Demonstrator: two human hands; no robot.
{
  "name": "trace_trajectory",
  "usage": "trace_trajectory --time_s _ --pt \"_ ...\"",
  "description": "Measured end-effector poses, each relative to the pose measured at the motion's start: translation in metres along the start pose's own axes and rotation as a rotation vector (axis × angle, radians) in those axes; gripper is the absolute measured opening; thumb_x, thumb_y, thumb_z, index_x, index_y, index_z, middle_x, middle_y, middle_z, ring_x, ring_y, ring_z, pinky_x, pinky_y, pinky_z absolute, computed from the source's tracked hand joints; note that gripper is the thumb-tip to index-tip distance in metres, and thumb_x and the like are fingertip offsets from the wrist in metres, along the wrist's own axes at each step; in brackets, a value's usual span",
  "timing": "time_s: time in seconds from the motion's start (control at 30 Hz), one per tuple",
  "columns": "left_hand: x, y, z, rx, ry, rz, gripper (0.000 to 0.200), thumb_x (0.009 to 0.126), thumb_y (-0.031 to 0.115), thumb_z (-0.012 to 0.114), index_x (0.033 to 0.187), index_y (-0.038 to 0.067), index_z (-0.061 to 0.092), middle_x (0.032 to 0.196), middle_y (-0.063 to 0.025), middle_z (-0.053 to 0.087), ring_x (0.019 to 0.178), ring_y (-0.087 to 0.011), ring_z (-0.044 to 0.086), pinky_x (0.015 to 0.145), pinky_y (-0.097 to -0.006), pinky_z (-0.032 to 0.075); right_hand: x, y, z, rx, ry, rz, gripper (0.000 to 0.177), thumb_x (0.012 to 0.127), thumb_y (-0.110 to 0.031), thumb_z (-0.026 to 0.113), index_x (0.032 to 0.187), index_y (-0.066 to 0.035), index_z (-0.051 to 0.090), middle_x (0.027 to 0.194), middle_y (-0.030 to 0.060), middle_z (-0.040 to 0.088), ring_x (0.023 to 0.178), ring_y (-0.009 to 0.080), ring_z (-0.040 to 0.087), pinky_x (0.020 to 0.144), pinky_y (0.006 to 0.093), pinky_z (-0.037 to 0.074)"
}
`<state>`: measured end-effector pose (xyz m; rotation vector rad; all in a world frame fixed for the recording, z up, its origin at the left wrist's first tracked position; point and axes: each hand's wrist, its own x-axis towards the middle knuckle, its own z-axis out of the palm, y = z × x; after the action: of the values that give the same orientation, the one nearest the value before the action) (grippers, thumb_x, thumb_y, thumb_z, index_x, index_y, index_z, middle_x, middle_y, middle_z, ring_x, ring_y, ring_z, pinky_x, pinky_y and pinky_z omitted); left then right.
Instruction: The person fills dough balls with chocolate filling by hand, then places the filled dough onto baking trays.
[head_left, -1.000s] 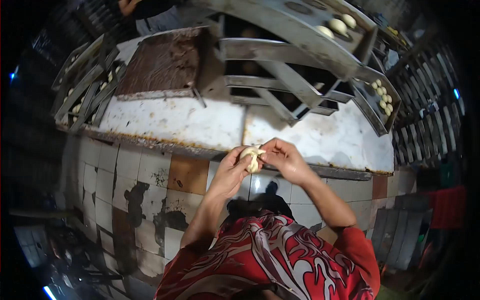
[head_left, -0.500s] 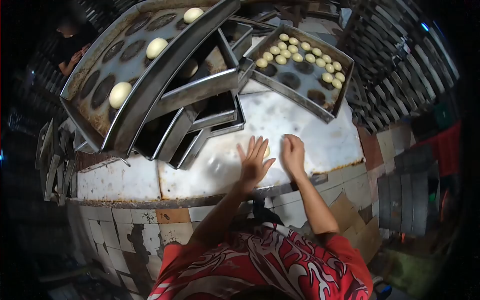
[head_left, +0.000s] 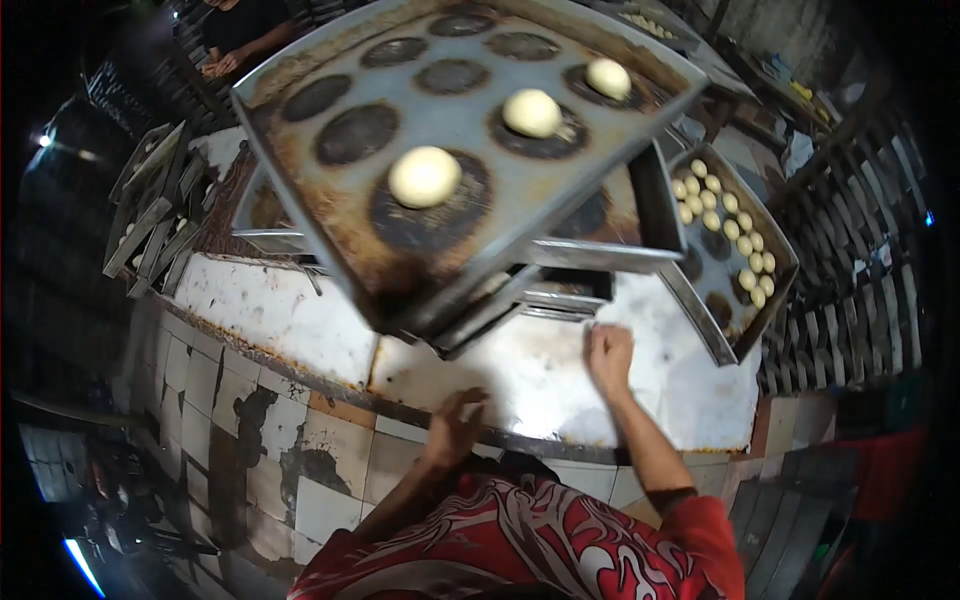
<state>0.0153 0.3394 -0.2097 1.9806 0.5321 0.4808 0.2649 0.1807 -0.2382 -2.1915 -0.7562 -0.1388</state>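
My left hand [head_left: 458, 422] is at the front edge of the white worktop [head_left: 290, 312], its fingers curled in; what they hold, if anything, is hard to make out. Closed like a fist, my right hand [head_left: 610, 352] is over the worktop, and its inside is hidden. Beyond both hands rises a stack of metal trays. The top tray [head_left: 420, 90] has dark round marks and three pale dough balls [head_left: 425, 177] in a row along its near right side. To the right, a lower tray [head_left: 695, 318] holds several smaller dough balls [head_left: 750, 279].
A person [head_left: 245, 35] in dark clothing is at the upper left. More trays [head_left: 150, 215] are stacked at the left, beside slatted racks. Dark slatted racks [head_left: 860, 330] stand at the right. Below the worktop is a tiled floor [head_left: 330, 470].
The view has swung left, showing more of the top tray. My left hand has gone from spread flat to curled and moved back to the edge. The small dough piece between my hands is out of sight.
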Motion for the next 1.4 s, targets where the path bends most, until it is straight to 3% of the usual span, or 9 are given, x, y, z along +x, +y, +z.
trace_trajectory --time_s 0.17,0.27,0.37,0.47,0.6,0.73,1.07,1.3,1.4 --pt "0.037 0.013 -0.042 -0.094 -0.367 0.212 0.024 0.084 0.011 0.06 0.108 0.005 0.057 0.103 -0.0137 0.059 0.1 -0.0294 0.055 0.088 -0.0362 0.042 -0.07 -0.07 -0.01 -0.364 -0.144 -0.143 0.021 0.069 -0.014 0.062 0.087 -0.004 0.059 0.099 0.0176 0.055 0.095 0.0354 0.049 0.079 0.0438 0.04" --pt "0.046 -0.027 -0.073 -0.055 -0.458 0.203 0.024 0.085 0.013 0.058 0.107 0.004 0.057 0.103 -0.0139 0.059 0.1 -0.0309 0.055 0.088 -0.0366 0.042 -0.03 -0.118 -0.075 -0.083 -1.092 0.495 0.029 0.077 -0.025 0.063 0.097 -0.005 0.059 0.101 0.0159 0.059 0.096 0.024 0.057 0.08 0.0352 0.045" --pt "0.055 -0.04 -0.101 -0.099 -0.495 0.233 0.025 0.085 0.014 0.059 0.107 0.004 0.058 0.103 -0.0145 0.06 0.1 -0.0301 0.056 0.088 -0.0363 0.042 0.026 -0.221 -0.154 0.331 -1.503 0.143 0.025 0.084 -0.014 0.055 0.106 -0.003 0.059 0.102 0.0093 0.062 0.092 0.0159 0.057 0.081 0.0284 0.045" --pt "0.059 -0.041 -0.104 -0.264 -0.53 0.193 0.024 0.085 0.017 0.06 0.105 0.006 0.058 0.102 -0.0128 0.062 0.096 -0.0304 0.059 0.082 -0.0376 0.046 0.116 -0.358 -0.229 0.201 -1.17 -0.557 0.03 0.083 -0.017 0.062 0.108 0.001 0.059 0.104 0.0149 0.059 0.096 0.0277 0.06 0.075 0.0358 0.051" --pt "0.064 -0.019 -0.097 -0.312 -0.567 0.274 0.026 0.086 0.018 0.06 0.109 0.005 0.058 0.106 -0.0117 0.062 0.098 -0.0291 0.059 0.084 -0.0357 0.046 0.191 -0.415 -0.186 -0.081 0.361 -0.588 0.026 0.09 -0.019 0.047 0.102 0.0 0.059 0.092 0.0106 0.064 0.085 0.0171 0.062 0.071 0.0345 0.052" --pt "0.065 -0.001 -0.094 -0.43 -0.646 0.19 0.031 0.088 0.011 0.057 0.118 0.004 0.053 0.112 -0.0103 0.061 0.104 -0.023 0.057 0.089 -0.0332 0.044 0.221 -0.431 -0.067 -0.434 -0.349 -0.365 0.042 0.096 -0.035 0.034 0.093 -0.005 0.063 0.08 0.0183 0.062 0.088 0.0328 0.061 0.09 0.0512 0.04" --pt "0.068 0.018 -0.04 -0.315 -0.71 0.074 0.021 0.089 0.008 0.051 0.107 -0.001 0.056 0.096 -0.0093 0.066 0.095 -0.0195 0.06 0.089 -0.0317 0.042 0.246 -0.197 -0.247 -0.342 0.803 -0.524 0.025 0.091 -0.023 0.051 0.082 -0.001 0.057 0.065 0.0102 0.052 0.054 0.0222 0.046 0.051 0.0345 0.038" --pt "0.033 0.051 0.039 -0.13 -0.608 -0.024 0.026 0.087 0.003 0.051 0.113 0.0 0.054 0.11 -0.0116 0.061 0.094 -0.0219 0.061 0.086 -0.0311 0.047 0.205 0.201 -0.191 -0.615 -0.185 0.353 0.026 0.08 -0.014 0.052 0.101 -0.001 0.059 0.093 0.023 0.062 0.09 0.0394 0.059 0.075 0.0462 0.048" --pt "0.028 0.083 0.042 -0.254 -0.506 -0.281 0.027 0.089 0.004 0.051 0.115 -0.001 0.053 0.108 -0.0116 0.062 0.09 -0.0167 0.062 0.08 -0.0279 0.049 0.174 0.235 -0.191 -0.984 -0.273 0.045 0.026 0.084 -0.014 0.047 0.106 -0.003 0.058 0.108 0.0184 0.059 0.105 0.0356 0.055 0.078 0.044 0.048"
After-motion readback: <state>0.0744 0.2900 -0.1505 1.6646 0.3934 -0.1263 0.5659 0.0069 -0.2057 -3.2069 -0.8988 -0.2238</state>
